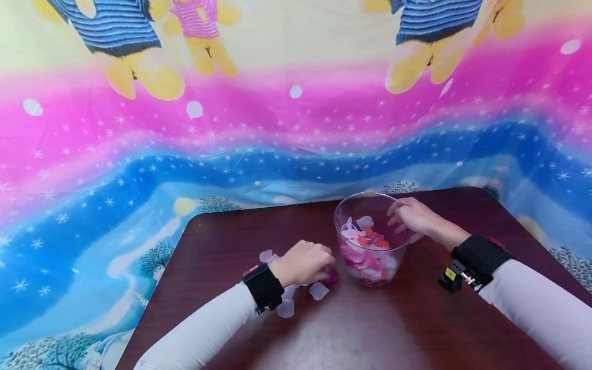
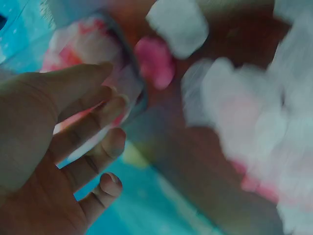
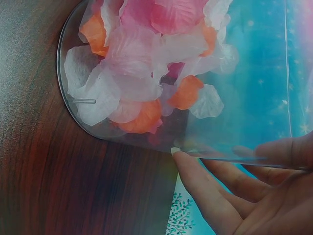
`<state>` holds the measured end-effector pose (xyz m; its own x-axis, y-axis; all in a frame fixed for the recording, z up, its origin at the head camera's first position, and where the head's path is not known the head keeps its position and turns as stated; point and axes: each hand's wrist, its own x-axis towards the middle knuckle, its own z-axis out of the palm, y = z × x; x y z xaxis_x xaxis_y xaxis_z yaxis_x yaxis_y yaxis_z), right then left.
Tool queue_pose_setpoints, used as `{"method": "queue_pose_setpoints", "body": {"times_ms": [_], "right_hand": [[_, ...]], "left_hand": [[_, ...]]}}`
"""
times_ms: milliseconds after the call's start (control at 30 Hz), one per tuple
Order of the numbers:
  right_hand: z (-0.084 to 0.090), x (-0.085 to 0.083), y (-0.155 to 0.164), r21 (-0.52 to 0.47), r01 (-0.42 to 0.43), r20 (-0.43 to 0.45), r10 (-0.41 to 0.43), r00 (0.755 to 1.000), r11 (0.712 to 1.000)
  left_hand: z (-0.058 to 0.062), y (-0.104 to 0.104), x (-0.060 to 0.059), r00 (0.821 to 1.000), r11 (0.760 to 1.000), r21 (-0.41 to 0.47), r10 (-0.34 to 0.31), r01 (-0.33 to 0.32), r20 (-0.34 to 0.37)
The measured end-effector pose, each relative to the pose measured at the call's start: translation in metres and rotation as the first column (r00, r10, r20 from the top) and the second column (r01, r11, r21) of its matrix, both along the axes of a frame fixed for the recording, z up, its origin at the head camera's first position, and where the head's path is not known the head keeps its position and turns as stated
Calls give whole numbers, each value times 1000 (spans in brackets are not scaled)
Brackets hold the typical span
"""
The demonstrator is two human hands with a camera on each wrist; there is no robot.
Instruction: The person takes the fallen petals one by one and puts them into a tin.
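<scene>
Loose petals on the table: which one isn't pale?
The magenta petal, lying between the left hand and the clear container. The other loose petals are white or pale pink.

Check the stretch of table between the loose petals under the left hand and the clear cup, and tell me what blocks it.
Nothing visible blocks it. The left hand rests over the loose petals on the table, just beside the clear cup. Only bare tabletop lies between them. The right hand touches the cup's far side, and its mouth stays open.
</scene>
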<state>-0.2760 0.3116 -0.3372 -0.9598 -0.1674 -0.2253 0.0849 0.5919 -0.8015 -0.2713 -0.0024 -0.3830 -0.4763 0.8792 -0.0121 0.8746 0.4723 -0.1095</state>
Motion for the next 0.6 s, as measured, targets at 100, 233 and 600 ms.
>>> {"method": "queue_pose_setpoints", "body": {"times_ms": [100,233,600], "right_hand": [[0,0,-1,-12,9,1,-9,1000,1000],[1,0,-1,-12,11,-5,-12,1000,1000],[1,3,-1,0,12,-8,-12,1000,1000]], "left_hand": [[-16,3,3,1000,1000,-29,3,-3,-30],[-25,7,6,996,999,-33,-7,4,-89],[-14,0,4,999,997,76,15,-18,37]]}}
